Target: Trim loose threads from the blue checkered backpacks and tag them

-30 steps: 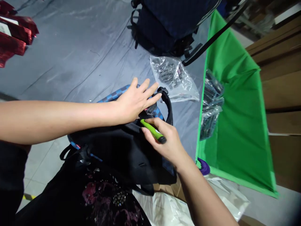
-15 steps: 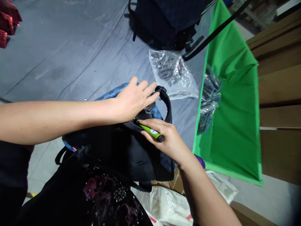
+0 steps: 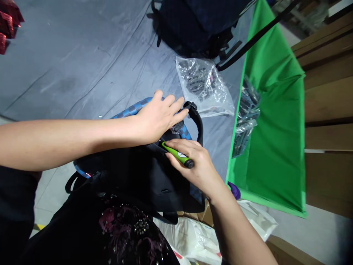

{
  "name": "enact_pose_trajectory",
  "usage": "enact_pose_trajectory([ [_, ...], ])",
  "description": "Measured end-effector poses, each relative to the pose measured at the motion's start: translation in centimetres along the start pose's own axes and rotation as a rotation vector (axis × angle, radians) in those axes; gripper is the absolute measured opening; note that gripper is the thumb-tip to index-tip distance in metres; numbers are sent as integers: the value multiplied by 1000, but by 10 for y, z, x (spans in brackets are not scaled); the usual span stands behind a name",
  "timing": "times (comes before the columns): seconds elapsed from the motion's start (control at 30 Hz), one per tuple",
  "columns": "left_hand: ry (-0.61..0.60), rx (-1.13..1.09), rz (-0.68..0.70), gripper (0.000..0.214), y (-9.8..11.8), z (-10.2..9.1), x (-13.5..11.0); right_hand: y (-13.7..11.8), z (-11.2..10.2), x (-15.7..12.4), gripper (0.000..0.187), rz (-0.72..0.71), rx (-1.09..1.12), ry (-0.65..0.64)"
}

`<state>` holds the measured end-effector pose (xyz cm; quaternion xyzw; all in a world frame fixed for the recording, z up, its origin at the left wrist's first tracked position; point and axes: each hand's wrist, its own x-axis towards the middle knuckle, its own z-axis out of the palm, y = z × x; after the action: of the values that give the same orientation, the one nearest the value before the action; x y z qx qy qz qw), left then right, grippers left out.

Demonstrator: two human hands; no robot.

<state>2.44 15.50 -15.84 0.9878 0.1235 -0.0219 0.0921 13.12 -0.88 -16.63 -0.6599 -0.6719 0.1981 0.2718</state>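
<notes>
A backpack point(image 3: 132, 173) with a black back panel and blue checkered sides lies against my body at the table's edge. My left hand point(image 3: 158, 117) rests across its upper part, fingers spread apart, the thumb hidden. Under those fingertips is a dark crumpled piece point(image 3: 178, 127). My right hand point(image 3: 194, 158) is closed round a green-handled tool point(image 3: 176, 152) with a black end and a white oval label. The tool's far end goes into the black fabric below my left hand, so its tip cannot be seen. A black strap loop point(image 3: 197, 123) curves up beside both hands.
A clear plastic bag point(image 3: 204, 86) lies on the grey table point(image 3: 82, 55) beyond my hands. Behind it stands a dark backpack point(image 3: 193, 25). At right is a green fabric bin point(image 3: 275, 147) with plastic-wrapped items; cardboard boxes point(image 3: 328, 99) are stacked past it. Red shiny items point(image 3: 9, 22) lie far left.
The view has shifted very slightly. Both hands and the green-handled tool stay in nearly the same place on the backpack.
</notes>
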Motion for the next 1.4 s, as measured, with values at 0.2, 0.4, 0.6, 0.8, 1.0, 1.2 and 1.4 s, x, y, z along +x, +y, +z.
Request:
enact_pose_trajectory([
  [0.2,-9,31,11,73,-3,2,-2,-11,20,-4,11,132,-60,197],
  [0.4,16,-1,13,72,-8,5,-4,-24,44,-4,10,228,-75,375],
  [0.6,7,47,31,73,-13,7,-5,-32,50,-1,8,264,-113,383],
  [0.8,15,25,26,69,-15,9,-5,-37,59,1,8,310,-107,455],
  [1.0,31,-30,17,69,-14,10,-4,-39,62,2,11,356,-119,471],
  [1.2,-24,55,11,68,-13,5,-5,-39,61,2,12,393,-93,463],
  [1.4,-72,138,-3,67,-12,1,-7,-40,59,0,13,422,-54,458],
])
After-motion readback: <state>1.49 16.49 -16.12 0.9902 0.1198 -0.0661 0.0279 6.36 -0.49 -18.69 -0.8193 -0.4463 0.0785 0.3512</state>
